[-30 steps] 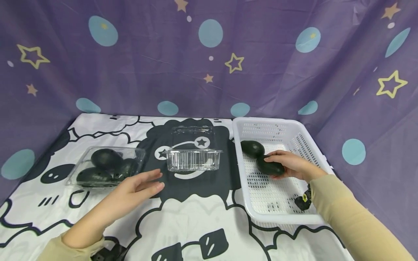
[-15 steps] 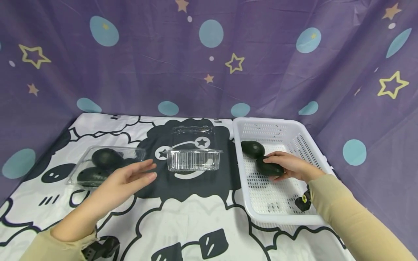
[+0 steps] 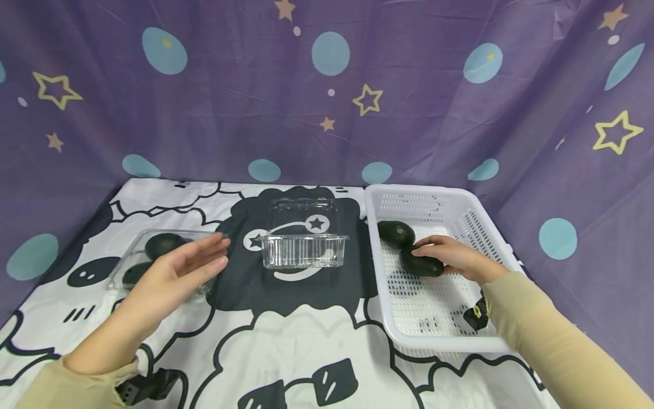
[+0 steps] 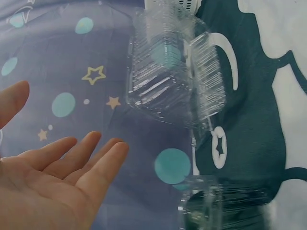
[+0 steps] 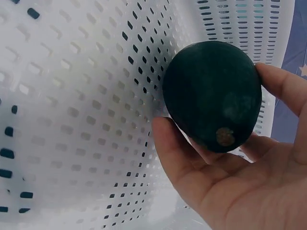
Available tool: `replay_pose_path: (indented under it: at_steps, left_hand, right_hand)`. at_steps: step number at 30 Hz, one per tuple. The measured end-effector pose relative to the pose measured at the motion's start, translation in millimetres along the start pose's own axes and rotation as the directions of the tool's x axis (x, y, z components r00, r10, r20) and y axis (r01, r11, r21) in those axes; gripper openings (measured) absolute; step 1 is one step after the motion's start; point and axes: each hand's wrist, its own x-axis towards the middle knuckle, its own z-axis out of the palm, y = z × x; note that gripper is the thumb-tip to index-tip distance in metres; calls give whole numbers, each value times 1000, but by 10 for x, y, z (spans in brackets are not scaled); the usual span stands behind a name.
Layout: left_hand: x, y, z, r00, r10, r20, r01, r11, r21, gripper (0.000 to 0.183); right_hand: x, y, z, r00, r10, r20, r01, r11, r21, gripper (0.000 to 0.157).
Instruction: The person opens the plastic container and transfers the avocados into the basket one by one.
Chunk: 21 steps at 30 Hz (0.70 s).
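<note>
A person's right hand (image 3: pixel 455 258) grips a dark green avocado (image 3: pixel 420 264) inside a white perforated plastic basket (image 3: pixel 434 338), apparently mid-pickup and lifting next, while the flat-fingered, empty left hand (image 3: pixel 171 272) hovers by a clear plastic clamshell box (image 3: pixel 128 255).

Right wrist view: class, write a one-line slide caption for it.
Right hand grips a dark green avocado inside the white perforated basket.

avocado (image 3: pixel 420 265): dark green
basket (image 3: pixel 434 335): white, perforated
backdrop (image 3: pixel 327 113): purple, blue dots, yellow stars
desk (image 3: pixel 286 335): black-and-white cartoon print

No readable text, label, brand or number shows on anything in these views.
</note>
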Motion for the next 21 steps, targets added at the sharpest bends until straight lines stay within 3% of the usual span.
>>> replay_pose_path:
  at_steps: [14,21]
  left_hand:
    - [29,-178,-75,997,-29,-69,27,999,-27,67]
    - [19,-211,-90,995,-22,-94,15,998,-67,64]
  right_hand:
    - [-28,-69,3,999,-50,17,52,987,-155,62]
    - [-68,-214,1,980,-192,-53,175,957,-230,55]
